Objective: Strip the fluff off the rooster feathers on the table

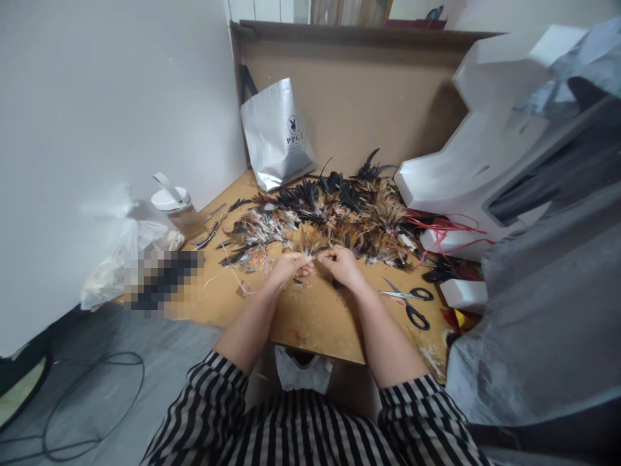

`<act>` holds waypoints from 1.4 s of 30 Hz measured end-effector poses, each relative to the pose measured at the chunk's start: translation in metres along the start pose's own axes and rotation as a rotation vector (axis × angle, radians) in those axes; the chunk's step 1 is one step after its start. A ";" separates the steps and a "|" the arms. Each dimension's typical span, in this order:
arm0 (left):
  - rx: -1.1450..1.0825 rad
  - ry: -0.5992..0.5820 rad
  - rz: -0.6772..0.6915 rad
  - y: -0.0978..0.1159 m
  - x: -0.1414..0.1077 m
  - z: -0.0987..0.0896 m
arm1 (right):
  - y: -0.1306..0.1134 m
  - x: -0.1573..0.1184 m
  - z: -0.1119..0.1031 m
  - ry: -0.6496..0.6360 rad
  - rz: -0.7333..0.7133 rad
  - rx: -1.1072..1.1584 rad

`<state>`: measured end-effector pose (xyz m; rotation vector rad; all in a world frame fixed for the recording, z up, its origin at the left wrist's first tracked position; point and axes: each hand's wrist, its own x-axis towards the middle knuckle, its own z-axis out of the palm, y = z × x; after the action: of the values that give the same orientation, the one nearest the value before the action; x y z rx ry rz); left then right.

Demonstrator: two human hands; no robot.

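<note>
Over the front part of the wooden table (315, 323), my left hand (291, 266) pinches the pale base of a small brown feather bunch (309, 243). Close to its right, my right hand (341, 264) has its fingers pressed together at the bunch's right side; what lies between them is too small to make out. Behind both hands spreads a pile of black, brown and whitish feathers (334, 200). Black-handled scissors (410, 301) lie with open blades to the right of my right hand.
A silver bag (276, 136) stands at the back, a lidded jar (179, 210) and plastic bag (114, 259) at the left. Red strings (444, 226) and white foam (466, 155) are on the right. Cables (92, 388) lie lower left.
</note>
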<state>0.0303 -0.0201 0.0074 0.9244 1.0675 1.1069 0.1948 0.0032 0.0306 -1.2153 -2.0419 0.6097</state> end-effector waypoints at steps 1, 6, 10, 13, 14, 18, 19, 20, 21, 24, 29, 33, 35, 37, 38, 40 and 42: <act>0.027 -0.016 -0.006 0.000 0.000 0.001 | -0.002 0.000 -0.001 0.024 0.000 -0.017; 0.124 -0.107 -0.017 0.003 -0.004 0.003 | -0.011 -0.001 -0.002 0.083 -0.024 -0.019; 0.204 -0.131 -0.014 0.005 -0.006 0.002 | -0.012 -0.002 0.001 0.095 -0.049 -0.022; 0.217 -0.089 -0.017 0.005 -0.005 0.001 | -0.012 -0.003 -0.004 -0.021 -0.053 -0.085; 0.221 -0.073 -0.020 0.006 -0.005 0.001 | -0.014 -0.004 -0.006 -0.063 -0.053 -0.116; 0.306 -0.097 -0.017 0.004 -0.005 0.001 | -0.026 -0.009 -0.016 -0.130 -0.153 -0.203; 0.345 -0.129 -0.013 0.003 -0.005 0.002 | -0.030 -0.011 -0.018 -0.144 -0.186 -0.224; 0.386 -0.163 -0.004 0.003 -0.005 0.002 | -0.034 -0.012 -0.020 -0.160 -0.209 -0.256; 0.425 -0.197 0.007 0.002 -0.005 0.002 | -0.037 -0.014 -0.021 -0.174 -0.223 -0.298; 0.509 -0.259 0.037 -0.002 -0.006 0.003 | -0.043 -0.016 -0.025 -0.207 -0.249 -0.413; 0.563 -0.305 0.043 -0.006 -0.007 0.004 | -0.043 -0.012 -0.030 -0.220 -0.296 -0.389; 0.572 -0.344 0.052 -0.006 -0.011 0.007 | -0.032 -0.002 -0.029 -0.244 -0.294 -0.213; 0.565 -0.353 0.080 -0.003 -0.013 0.009 | -0.022 0.004 -0.027 -0.290 -0.266 -0.033; 0.547 -0.355 0.124 0.002 -0.016 0.010 | -0.011 0.008 -0.023 -0.353 -0.176 0.201; 0.527 -0.356 0.144 0.005 -0.017 0.011 | -0.005 0.009 -0.020 -0.377 -0.086 0.324; 0.457 -0.327 0.175 0.011 -0.019 0.011 | 0.003 0.009 -0.013 -0.354 0.127 0.549; 0.370 -0.243 0.190 0.015 -0.019 0.010 | 0.007 0.007 -0.004 -0.240 0.223 0.651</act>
<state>0.0345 -0.0355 0.0280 1.4411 1.0138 0.9335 0.1995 0.0134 0.0306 -1.0020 -1.6779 1.4519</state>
